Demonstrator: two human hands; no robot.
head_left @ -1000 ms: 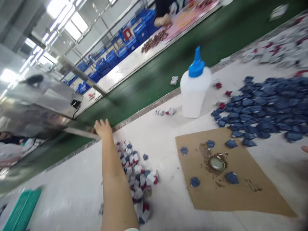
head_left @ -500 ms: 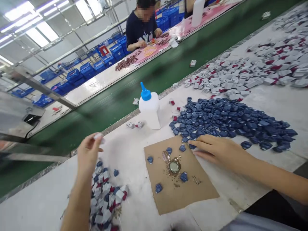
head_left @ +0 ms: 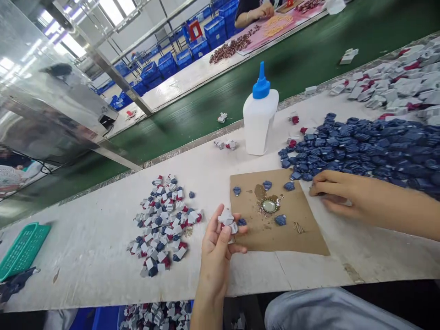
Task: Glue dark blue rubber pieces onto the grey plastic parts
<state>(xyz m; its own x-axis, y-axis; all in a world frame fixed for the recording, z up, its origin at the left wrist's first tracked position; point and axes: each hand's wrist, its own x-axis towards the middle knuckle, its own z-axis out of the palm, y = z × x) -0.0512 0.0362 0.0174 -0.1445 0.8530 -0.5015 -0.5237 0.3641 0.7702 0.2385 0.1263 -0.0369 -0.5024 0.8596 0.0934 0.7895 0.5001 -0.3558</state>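
My left hand [head_left: 216, 247] is closed on a small white-and-red piece [head_left: 227, 219], held between thumb and fingers over the left edge of a brown cardboard sheet [head_left: 275, 240]. On the cardboard lie several dark blue ribbed pieces [head_left: 280, 220] and a small round dish with a beaded rim [head_left: 269, 206], with wet spots of liquid around it. My right hand [head_left: 343, 195] is at the cardboard's right edge, beside a large heap of blue pieces [head_left: 371, 146]. Its fingers are curled together, somewhat blurred; what they hold is hidden.
A white bottle with a blue nozzle [head_left: 259, 119] stands behind the cardboard. To the left lies a pile of joined white, red and blue pieces [head_left: 165, 220]. White pieces [head_left: 405, 82] are heaped far right. A green belt [head_left: 192, 119] runs behind; a green basket [head_left: 25, 250] sits far left.
My left hand has come right, from beyond the left pile to the cardboard, carrying the white-and-red piece. My right hand stays by the blue heap, its fingers now more curled. The view has turned left.
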